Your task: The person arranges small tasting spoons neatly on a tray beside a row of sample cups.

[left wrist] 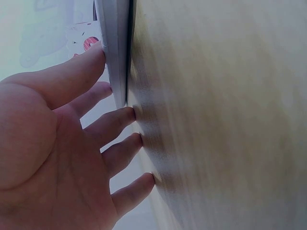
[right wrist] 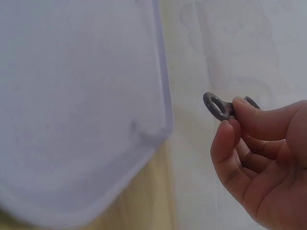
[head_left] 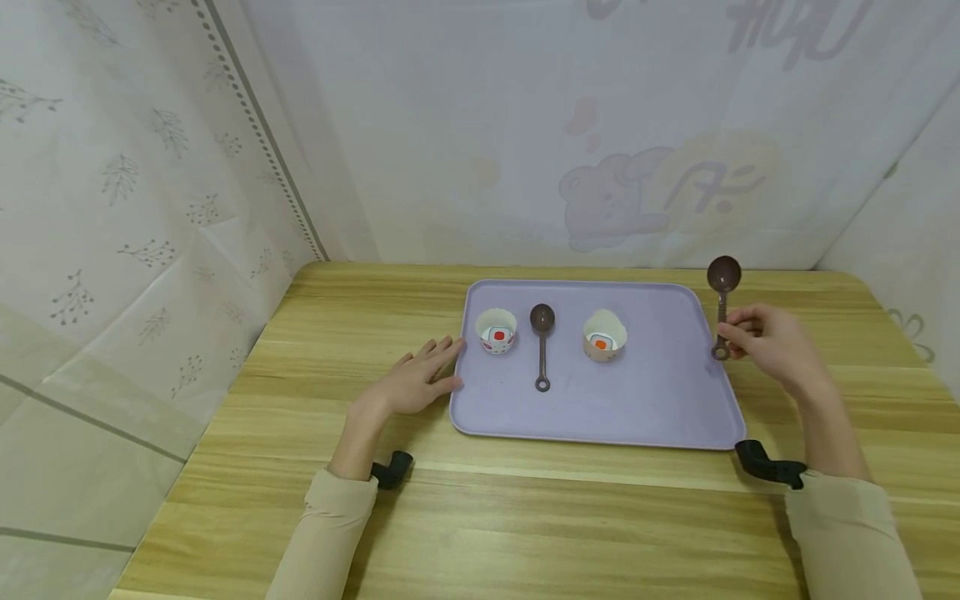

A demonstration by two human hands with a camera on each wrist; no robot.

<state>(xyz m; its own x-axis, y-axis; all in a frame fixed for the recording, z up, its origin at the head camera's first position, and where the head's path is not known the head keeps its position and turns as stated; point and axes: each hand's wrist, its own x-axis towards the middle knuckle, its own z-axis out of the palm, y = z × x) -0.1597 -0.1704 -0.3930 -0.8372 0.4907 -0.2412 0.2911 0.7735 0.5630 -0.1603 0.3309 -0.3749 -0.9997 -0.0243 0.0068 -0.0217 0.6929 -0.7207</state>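
Note:
My right hand pinches a brown measuring spoon by its handle, bowl up, at the right edge of a lilac tray. In the right wrist view the spoon's ring end sticks out past the thumb and forefinger. At the tray's left edge lies my left hand, its fingers spread; in the left wrist view several fingertips touch the wooden table and the thumb is at the tray's rim. A second brown spoon lies on the tray between two paper baking cups.
The left cup has a red mark inside, the right cup an orange one. The wooden table extends around the tray. Patterned curtains hang behind it and at both sides.

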